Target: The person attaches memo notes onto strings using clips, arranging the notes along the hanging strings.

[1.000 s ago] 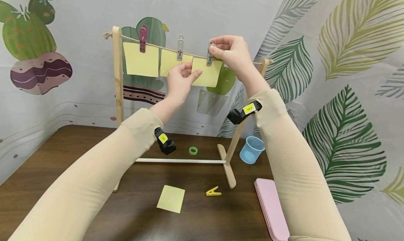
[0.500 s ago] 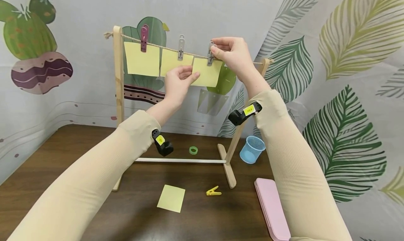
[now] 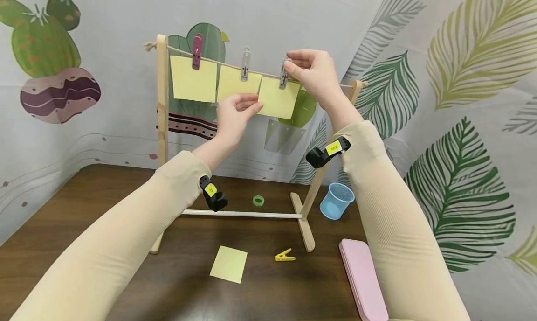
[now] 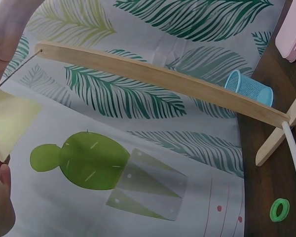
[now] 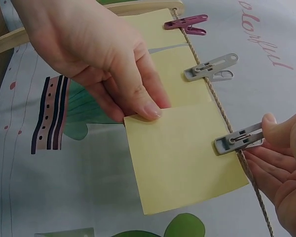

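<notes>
Three yellow sticky notes hang along a thin rope (image 5: 219,106) strung on a wooden stand. My left hand (image 3: 237,115) pinches the lower left corner of the rightmost sticky note (image 5: 182,158) between thumb and fingers. At that note's top edge, my right hand (image 3: 314,73) pinches the handles of a grey clothespin (image 5: 237,139), whose jaws sit over the note and the rope. A second grey clothespin (image 5: 209,67) grips the middle sticky note (image 3: 237,82). The leftmost sticky note (image 3: 193,80) hangs from a purple clothespin (image 3: 197,51).
On the brown table (image 3: 126,288) lie a loose yellow sticky note (image 3: 229,264), a yellow clothespin (image 3: 285,254) and a green tape roll (image 3: 258,200). A blue mesh cup (image 3: 337,201) and a pink case (image 3: 363,279) are at the right. A white bar (image 3: 243,214) crosses the stand's base.
The view has shifted slightly, so the rack appears farther right. My left hand has slid a little down the rightmost note's left edge; my right hand stays on the grey clothespin.
</notes>
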The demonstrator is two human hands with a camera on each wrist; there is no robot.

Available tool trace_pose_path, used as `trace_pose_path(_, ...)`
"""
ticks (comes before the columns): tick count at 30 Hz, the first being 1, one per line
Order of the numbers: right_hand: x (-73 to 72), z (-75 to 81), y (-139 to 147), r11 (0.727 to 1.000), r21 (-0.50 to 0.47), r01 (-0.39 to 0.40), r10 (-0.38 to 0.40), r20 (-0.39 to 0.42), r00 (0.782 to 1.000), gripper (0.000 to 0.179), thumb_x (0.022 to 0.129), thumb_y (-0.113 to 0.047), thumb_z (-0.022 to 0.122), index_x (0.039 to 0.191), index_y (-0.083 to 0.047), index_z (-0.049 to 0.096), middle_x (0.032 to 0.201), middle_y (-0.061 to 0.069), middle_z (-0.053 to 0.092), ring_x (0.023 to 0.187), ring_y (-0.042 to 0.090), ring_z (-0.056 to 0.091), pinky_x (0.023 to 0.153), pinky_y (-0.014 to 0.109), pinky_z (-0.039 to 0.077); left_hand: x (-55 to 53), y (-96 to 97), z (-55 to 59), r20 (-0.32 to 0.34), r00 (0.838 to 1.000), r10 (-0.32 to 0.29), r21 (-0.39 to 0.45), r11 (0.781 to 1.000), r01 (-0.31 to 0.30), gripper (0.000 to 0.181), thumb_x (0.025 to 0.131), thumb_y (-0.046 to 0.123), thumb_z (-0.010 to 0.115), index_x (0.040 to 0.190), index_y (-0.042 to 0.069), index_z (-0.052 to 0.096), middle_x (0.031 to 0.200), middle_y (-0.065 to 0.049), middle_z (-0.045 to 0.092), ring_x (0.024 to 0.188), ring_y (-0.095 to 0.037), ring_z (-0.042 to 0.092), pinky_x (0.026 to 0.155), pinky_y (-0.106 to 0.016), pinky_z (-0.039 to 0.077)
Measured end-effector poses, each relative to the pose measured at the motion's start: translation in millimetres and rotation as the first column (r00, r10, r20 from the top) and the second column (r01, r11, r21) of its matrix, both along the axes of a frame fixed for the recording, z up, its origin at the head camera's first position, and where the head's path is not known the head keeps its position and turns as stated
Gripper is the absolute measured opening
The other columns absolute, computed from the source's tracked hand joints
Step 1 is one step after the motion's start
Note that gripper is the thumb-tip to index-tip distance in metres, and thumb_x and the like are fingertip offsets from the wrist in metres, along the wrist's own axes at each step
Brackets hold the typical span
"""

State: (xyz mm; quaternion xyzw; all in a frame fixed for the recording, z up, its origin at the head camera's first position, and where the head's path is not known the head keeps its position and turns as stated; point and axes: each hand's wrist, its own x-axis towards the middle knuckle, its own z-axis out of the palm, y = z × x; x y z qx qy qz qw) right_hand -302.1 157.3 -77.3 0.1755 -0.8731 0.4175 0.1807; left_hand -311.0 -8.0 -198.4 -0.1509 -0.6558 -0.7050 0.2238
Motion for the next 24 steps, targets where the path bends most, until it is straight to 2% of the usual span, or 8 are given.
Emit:
trace_pose_path(6,-0.4,-1.1,1,1.000,-0.025,0.012,-0.013,-0.035,0.999,0.040,0.095,-0.022,0.064,0.133,-0.009,0.061,0.130,0.010,0.065,0.120,0.015,0.062,0.101,0.024,0.047,0.2,-2.8,-2.8,0.019,1.000,0.008,0.006,1.000,-0.008,0.031,0.087,0.014,0.074,0.114,0.000,0.070,0.114,-0.014,0.072,0.100,-0.013,0.069,0.090,-0.024,0.053)
trace_pose_path(11,-2.0,-2.5,2,0.997,-0.083,0.006,-0.011,-0.062,0.998,0.040,0.095,-0.020,0.065,0.133,-0.009,0.060,0.130,0.010,0.065,0.120,0.016,0.062,0.101,0.023,0.046,-0.3,-5.7,-4.5,0.017,1.000,0.020,0.025,0.999,-0.021,0.031,0.087,0.013,0.075,0.114,0.000,0.070,0.114,-0.014,0.072,0.097,-0.012,0.070,0.091,-0.025,0.053)
trace_pose_path(16,-2.9,-8.0,4,0.985,-0.173,-0.025,-0.001,-0.147,0.989,0.036,0.094,-0.015,0.065,0.128,-0.005,0.063,0.125,0.012,0.067,0.112,0.015,0.064,0.097,0.023,0.048,0.7,-8.7,-8.7,0.013,1.000,0.028,0.051,0.998,-0.028,0.030,0.086,0.012,0.075,0.113,0.000,0.070,0.111,-0.016,0.073,0.091,-0.010,0.071,0.090,-0.025,0.054)
trace_pose_path(20,-2.2,-16.8,7,0.953,-0.294,-0.068,-0.009,-0.251,0.968,0.028,0.093,-0.011,0.065,0.120,-0.002,0.065,0.112,0.010,0.070,0.102,0.013,0.066,0.093,0.022,0.049,2.8,-11.4,-14.1,0.010,1.000,0.021,0.088,0.996,-0.021,0.029,0.086,0.010,0.076,0.112,-0.001,0.071,0.104,-0.015,0.074,0.082,-0.005,0.071,0.089,-0.026,0.054)
trace_pose_path(24,0.4,-30.3,9,0.901,-0.414,-0.129,-0.011,-0.319,0.948,0.018,0.092,-0.006,0.065,0.109,0.000,0.067,0.096,0.001,0.070,0.090,0.011,0.066,0.089,0.022,0.051,7.5,-14.5,-23.5,0.012,1.000,-0.007,0.122,0.993,0.006,0.029,0.086,0.009,0.075,0.112,-0.002,0.070,0.094,-0.008,0.076,0.076,-0.003,0.070,0.088,-0.027,0.055)
